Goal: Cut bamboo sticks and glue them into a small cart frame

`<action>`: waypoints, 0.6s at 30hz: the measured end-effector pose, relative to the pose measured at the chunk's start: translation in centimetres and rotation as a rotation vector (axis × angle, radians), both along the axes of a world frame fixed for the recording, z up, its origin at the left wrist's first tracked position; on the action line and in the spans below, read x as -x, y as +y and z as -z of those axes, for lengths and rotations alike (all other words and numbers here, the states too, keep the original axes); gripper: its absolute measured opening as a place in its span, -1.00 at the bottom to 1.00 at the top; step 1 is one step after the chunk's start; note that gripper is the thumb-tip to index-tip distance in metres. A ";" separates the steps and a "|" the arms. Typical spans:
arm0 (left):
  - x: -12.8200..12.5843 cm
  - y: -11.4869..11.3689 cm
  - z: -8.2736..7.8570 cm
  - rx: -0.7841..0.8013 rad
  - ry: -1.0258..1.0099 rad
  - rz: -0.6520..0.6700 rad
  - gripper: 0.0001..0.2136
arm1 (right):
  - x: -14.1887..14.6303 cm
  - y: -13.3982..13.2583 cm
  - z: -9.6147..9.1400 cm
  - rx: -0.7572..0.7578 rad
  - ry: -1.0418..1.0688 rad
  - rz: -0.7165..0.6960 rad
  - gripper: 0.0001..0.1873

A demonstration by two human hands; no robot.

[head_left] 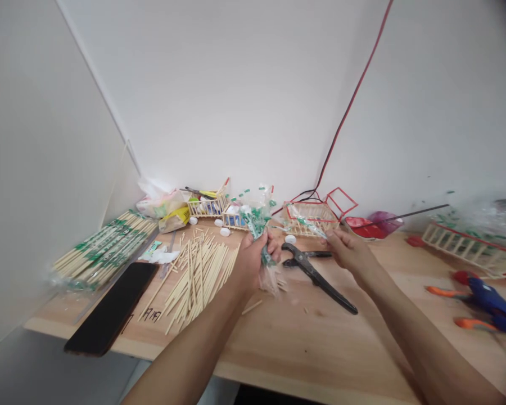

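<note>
My left hand [253, 260] is closed round a bunch of clear plastic wrappers [257, 220] with green print, whose ends stick out above and below the fist. To its right, my right hand [348, 248] pinches the end of a single clear wrapper [311, 226], which stretches up and to the left. Loose wooden chopsticks [194, 281] lie spread on the table left of my left hand. Between the two hands, black-handled pliers [316, 275] rest on the wood.
Wrapped chopsticks [105, 247] and a black phone [113, 306] lie at the left. Small stick-built carts [206, 207] line the wall, one with a red frame [312, 216]. A stick basket [464, 244] holding wrappers and a blue glue gun [493, 304] are at the right.
</note>
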State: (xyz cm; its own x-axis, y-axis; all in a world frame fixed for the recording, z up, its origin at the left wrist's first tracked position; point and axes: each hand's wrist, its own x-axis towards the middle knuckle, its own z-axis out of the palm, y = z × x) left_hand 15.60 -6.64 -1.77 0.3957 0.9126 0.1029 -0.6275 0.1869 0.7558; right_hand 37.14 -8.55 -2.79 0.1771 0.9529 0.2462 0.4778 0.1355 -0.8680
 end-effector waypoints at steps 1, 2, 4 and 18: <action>0.0 -0.2 -0.2 -0.023 -0.012 0.026 -0.70 | 0.1 0.1 0.3 -0.016 -0.068 0.022 -0.55; -0.1 -0.5 -0.2 -0.044 -0.007 0.050 -0.71 | 0.4 0.0 0.5 -0.030 -0.148 0.028 -0.55; -0.3 -1.1 0.0 -0.077 0.034 0.090 -0.74 | 1.2 -0.1 1.0 -0.041 -0.263 -0.001 -0.57; -1.1 -2.2 -0.5 -0.134 0.088 0.079 -0.68 | -0.3 -1.6 -0.5 0.277 0.160 -0.056 -0.62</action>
State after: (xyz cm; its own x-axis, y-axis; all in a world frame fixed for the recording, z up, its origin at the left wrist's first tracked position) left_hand 16.68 -8.82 -1.26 0.4788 0.8585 0.1834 -0.5451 0.1270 0.8287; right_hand 37.46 -10.12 -2.32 0.1378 0.9892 -0.0508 0.3305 -0.0942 -0.9391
